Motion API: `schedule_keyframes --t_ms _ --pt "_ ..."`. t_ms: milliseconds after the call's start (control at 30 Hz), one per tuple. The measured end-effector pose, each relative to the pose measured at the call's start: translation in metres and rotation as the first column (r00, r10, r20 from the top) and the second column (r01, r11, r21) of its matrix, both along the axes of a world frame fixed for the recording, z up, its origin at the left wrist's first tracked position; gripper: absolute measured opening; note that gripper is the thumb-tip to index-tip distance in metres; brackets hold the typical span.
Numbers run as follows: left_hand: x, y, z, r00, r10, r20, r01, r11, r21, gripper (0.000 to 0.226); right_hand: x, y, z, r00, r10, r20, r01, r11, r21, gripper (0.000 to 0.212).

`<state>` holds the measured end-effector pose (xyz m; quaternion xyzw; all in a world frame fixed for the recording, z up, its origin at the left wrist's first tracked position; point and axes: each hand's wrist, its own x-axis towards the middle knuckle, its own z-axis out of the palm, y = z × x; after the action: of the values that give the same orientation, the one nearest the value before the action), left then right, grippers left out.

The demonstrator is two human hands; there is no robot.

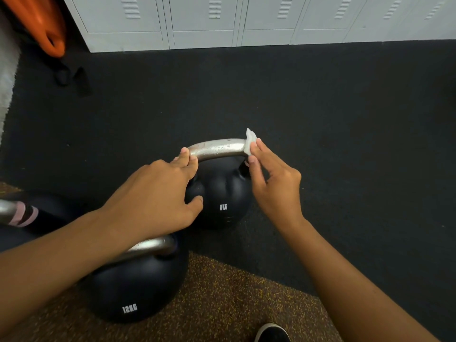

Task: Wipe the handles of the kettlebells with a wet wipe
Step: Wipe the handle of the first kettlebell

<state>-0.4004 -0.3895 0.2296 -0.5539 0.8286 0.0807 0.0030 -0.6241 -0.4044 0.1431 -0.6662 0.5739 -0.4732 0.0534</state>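
- Fingertips of the right hand pinch a small folded wet wipe against the right-hand bend of the 8KG kettlebell's handle; thumb and forefinger are together on the wipe, the other fingers loosely curled below.
- Left hand steadies the same handle at its left bend: forefinger and neighbour are curled over the bar, thumb resting low on the bell's shoulder. Grip looks light, more a brace than a lift.
- 8KG kettlebell sits upright on the black floor mat, its handle running left to right across the view, bare steel showing between the two hands with what look like wet specks on it.
- Key relation: the wipe is at the handle's right end, so the unwiped run of bar lies leftward from the right fingertips, along the handle's long axis toward the left hand. Right hand is the one placed for that stroke; left would likely need to shift off the bar for the last stretch.
- Nearer the camera than the 8KG bell, a 12KG kettlebell stands partly under the left forearm, handle mostly hidden.
- Left of the 8KG bell, at the frame edge, a third handle with pink bands.
- Beyond the 8KG bell, grey lockers; an orange object far left of them.
- A black shoe shows at the bottom edge, on the speckled flooring.
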Motion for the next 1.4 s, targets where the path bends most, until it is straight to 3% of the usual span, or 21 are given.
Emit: schedule_keyframes --t_ms 233,400,633,1000,1300,1400 --pt "0.002 -0.001 0.002 1.000 0.000 -0.001 0.000 1.000 0.009 0.080 -0.008 -0.007 -0.003 0.985 -0.019 0.172 0.006 0.997 0.076 0.025" --pt "0.000 -0.001 0.001 1.000 0.004 0.025 -0.004 1.000 0.006 0.078 -0.006 -0.005 -0.002 0.997 -0.036 0.063 0.034 0.999 0.034 0.034" --pt "0.001 -0.002 0.001 1.000 -0.003 0.022 0.002 1.000 0.016 0.079 -0.003 -0.011 -0.002 0.998 0.023 -0.063 -0.027 0.997 -0.073 0.031" --pt "0.001 -0.001 0.003 1.000 0.000 0.002 0.000 1.000 0.023 0.078 0.009 -0.013 0.012 0.973 0.060 -0.224 -0.076 0.995 -0.066 0.027" --pt "0.002 -0.002 0.002 1.000 -0.013 -0.022 0.013 1.000 0.015 0.077 0.002 -0.026 0.036 0.998 0.065 -0.018 -0.060 0.977 0.206 0.021" --pt "0.003 -0.002 0.003 0.999 -0.016 -0.028 0.017 1.000 0.015 0.076 0.002 -0.031 0.047 0.997 0.078 -0.019 -0.068 0.944 0.324 0.022"
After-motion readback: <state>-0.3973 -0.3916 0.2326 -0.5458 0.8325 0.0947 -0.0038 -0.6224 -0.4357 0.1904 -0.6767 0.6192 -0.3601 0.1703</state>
